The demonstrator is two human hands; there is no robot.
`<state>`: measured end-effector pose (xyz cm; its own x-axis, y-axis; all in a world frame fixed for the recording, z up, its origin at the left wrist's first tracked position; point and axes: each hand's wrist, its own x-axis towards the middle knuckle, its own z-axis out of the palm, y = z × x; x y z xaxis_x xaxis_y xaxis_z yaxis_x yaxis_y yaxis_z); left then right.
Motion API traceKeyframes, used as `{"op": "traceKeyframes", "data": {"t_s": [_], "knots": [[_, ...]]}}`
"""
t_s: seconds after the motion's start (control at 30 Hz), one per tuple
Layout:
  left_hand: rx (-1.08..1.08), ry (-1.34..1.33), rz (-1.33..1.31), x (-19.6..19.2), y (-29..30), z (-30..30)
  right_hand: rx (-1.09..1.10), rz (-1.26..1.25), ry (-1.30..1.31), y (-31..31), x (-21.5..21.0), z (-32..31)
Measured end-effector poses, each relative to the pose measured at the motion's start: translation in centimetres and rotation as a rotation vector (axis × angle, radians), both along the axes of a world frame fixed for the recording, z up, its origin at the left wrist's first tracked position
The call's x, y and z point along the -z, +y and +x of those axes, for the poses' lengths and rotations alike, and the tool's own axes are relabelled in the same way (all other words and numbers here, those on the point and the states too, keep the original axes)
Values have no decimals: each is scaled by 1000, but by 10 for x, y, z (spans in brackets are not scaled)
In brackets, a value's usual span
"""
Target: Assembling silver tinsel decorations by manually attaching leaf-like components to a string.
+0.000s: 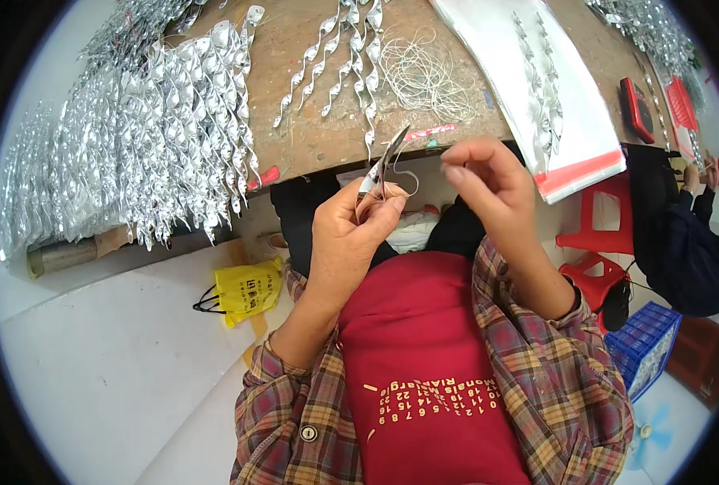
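Observation:
In front of my body, my left hand [349, 230] is closed around a small pair of scissors [393, 150], blades pointing up and away from me. A shiny silver twisted strip [368, 183] shows at its fingertips, and a thin pale string [412, 179] loops out beside the blades. To the right, apart from the scissors, my right hand [493, 190] is raised with thumb and forefinger brought together. Whatever lies between those fingertips is too small to make out. Several silver spiral strips [337, 61] lie on the brown table [295, 145] beyond my hands.
A tangle of pale string [428, 77] lies on the table. Dense silver spirals [186, 129] hang over its left edge. To the right are a clear plastic bag [574, 153] with spirals and a red device [636, 111]. Red stools [598, 214], a blue crate [642, 347] and another person [691, 250] are farther right.

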<state>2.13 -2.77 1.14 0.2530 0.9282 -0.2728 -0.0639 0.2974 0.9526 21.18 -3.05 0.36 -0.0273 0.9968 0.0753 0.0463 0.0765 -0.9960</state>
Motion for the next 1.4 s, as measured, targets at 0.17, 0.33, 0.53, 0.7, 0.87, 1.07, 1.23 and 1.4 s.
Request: {"op": "traceKeyframes", "data": {"t_s": [0.17,0.33,0.53,0.7,0.87,1.07,1.23,1.4], "knots": [[20,-11,14,-3,-1,-1,-318,91,-210,-3,-23,-11],[7,5,38,-3,-2,-2,-203,351,-420,2,-2,-9],[-36,-65,37,-6,-8,0,-197,443,-515,-1,-8,-9],[-104,-120,34,-5,-7,-2,-257,384,-518,-9,-10,-4],[-92,-124,45,-3,-2,-3,-188,248,-550,-16,-10,14],[1,-94,35,-14,1,5,-250,110,-716,-14,-11,30],[92,-51,33,-14,0,15,-289,-219,192,-13,-15,6],[89,-66,24,-9,-1,12,-239,19,-189,-12,-15,2]]}}
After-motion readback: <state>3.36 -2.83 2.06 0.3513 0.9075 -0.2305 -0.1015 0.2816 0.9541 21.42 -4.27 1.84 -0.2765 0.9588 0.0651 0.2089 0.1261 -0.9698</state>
